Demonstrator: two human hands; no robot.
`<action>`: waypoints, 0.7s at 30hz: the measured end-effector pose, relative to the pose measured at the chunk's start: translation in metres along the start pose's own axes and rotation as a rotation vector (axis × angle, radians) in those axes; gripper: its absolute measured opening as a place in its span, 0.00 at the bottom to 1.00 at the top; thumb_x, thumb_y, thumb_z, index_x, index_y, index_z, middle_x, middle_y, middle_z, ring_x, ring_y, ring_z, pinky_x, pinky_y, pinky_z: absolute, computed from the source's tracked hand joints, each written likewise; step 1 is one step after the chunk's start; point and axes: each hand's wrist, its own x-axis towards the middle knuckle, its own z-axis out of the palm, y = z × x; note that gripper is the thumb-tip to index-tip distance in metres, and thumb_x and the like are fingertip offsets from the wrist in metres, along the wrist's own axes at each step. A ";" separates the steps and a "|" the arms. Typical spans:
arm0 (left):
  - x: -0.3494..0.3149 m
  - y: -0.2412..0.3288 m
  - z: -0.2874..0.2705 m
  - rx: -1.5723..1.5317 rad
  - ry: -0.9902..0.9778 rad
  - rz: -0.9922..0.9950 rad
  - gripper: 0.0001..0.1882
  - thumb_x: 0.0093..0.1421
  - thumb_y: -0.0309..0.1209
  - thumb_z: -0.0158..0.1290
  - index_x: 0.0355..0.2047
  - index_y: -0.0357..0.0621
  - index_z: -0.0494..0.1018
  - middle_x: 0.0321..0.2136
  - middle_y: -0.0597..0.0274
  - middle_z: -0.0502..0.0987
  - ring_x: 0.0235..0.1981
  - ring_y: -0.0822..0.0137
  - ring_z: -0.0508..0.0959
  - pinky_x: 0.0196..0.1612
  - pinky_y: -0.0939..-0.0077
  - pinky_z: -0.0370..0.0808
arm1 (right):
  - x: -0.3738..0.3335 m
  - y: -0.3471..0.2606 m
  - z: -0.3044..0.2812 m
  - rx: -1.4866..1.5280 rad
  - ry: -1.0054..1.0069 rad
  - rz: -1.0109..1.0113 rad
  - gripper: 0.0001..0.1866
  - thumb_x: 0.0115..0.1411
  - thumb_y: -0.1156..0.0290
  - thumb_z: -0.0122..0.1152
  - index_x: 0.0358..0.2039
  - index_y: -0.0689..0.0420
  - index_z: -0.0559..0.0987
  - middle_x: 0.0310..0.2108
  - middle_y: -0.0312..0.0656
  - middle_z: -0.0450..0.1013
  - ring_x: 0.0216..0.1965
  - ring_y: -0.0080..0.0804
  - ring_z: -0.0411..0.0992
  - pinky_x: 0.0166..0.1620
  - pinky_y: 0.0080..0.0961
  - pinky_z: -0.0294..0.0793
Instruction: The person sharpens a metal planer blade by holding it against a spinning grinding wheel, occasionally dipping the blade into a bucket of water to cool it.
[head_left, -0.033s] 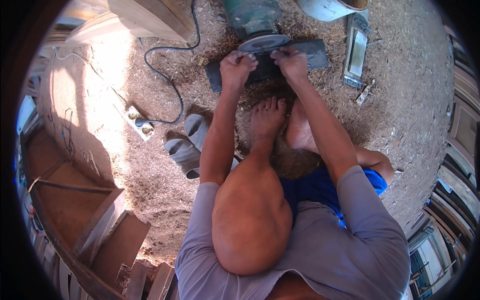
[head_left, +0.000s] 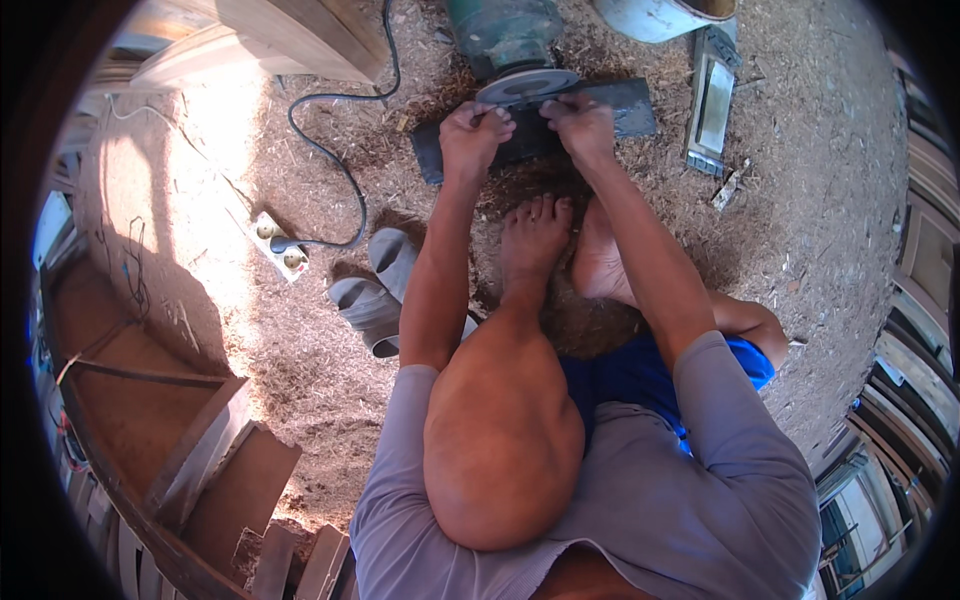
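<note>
A green bench grinder [head_left: 505, 35] stands on the ground ahead of me, its grey grinding wheel [head_left: 527, 87] facing my way. My left hand [head_left: 474, 138] is closed in a pinch just left of the wheel's lower edge. On the other side, my right hand [head_left: 583, 128] pinches close to the wheel's lower right. Whatever thin piece may span between the fingertips is too small and dark to make out. Below both hands lies a dark flat board [head_left: 632, 106], tilted slightly across the ground. My bare feet [head_left: 535, 235] rest just this side of it.
A black cord [head_left: 345, 170] runs to a power strip [head_left: 279, 246] at the left. Grey slippers [head_left: 372, 305] lie beside my left forearm. A long narrow metal tool [head_left: 713, 105] and a white bucket [head_left: 650, 20] are at far right. Wooden beams [head_left: 290, 40] stand far left; sawdust covers the ground.
</note>
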 end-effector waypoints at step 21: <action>0.002 0.001 0.000 0.034 -0.016 -0.023 0.07 0.59 0.23 0.55 0.35 0.30 0.73 0.30 0.53 0.79 0.29 0.67 0.81 0.31 0.79 0.80 | -0.001 -0.003 0.000 0.094 -0.016 0.018 0.15 0.49 0.76 0.66 0.37 0.72 0.77 0.25 0.44 0.78 0.23 0.23 0.74 0.26 0.18 0.70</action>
